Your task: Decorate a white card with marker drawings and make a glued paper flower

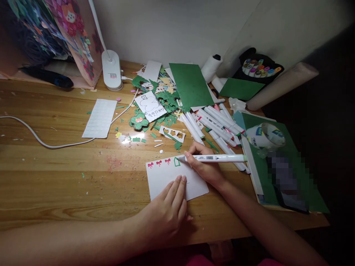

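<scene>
A white sheet of paper point(195, 186) lies on the wooden table in front of me. Along its top edge run three small red bows point(159, 163) and a green house-like outline point(176, 162). My left hand point(168, 208) rests on the lower part of the sheet, fingers stretched out and lying flat. A white marker point(222, 158) is gripped in my right hand point(203, 166), its tip at the green outline and its other end pointing right. Part of the sheet is hidden under both hands.
Loose markers point(217, 122) and green paper scraps point(169, 99) lie beyond the sheet. A green card point(191, 85) leans over the scraps. To the right sits a tape roll point(264, 136). A white lamp base point(111, 70) with a cable stands at the back left.
</scene>
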Available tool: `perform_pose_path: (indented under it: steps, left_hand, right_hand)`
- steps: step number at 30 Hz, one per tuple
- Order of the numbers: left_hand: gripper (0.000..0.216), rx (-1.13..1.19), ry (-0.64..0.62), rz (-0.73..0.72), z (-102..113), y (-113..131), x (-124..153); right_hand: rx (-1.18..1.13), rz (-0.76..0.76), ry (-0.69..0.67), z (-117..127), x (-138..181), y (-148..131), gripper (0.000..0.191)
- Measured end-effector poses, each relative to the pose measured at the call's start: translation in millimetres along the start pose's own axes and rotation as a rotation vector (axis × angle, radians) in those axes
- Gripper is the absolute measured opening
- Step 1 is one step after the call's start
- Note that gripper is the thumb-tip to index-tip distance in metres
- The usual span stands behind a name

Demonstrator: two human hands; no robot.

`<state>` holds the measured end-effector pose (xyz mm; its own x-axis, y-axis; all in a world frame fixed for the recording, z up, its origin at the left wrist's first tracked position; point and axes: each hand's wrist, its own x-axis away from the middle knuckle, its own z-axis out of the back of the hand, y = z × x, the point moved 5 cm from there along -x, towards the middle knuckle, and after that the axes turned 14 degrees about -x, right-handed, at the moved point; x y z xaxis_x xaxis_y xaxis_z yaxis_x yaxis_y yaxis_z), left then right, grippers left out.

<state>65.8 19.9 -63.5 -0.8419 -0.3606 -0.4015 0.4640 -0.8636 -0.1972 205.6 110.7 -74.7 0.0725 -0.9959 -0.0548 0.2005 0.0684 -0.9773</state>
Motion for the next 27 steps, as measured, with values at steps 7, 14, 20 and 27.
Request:
perform_pose_path:
  steps: [7, 14, 20, 27]
  left_hand:
    - [0.043, 0.004, -0.002, 0.005, 0.1, -1.3, 0.7]
    - [0.04, 0.025, 0.004, 0.021, -0.1, -0.9, 0.4]
    - [0.04, 0.03, -0.003, 0.014, -0.6, 0.0, 0.0]
    - [0.04, 0.03, 0.0, 0.013, 0.0, -1.0, 0.2]
  right_hand:
    - [0.006, 0.001, 0.008, -0.3, -0.4, -1.1, 0.029]
    - [-0.03, -0.017, 0.009, 0.4, 0.0, 0.6, 0.029]
    - [0.032, -0.017, -0.025, -0.3, 0.2, 0.2, 0.028]
    - [0.027, -0.028, -0.041, -0.4, 0.0, 0.0, 0.028]
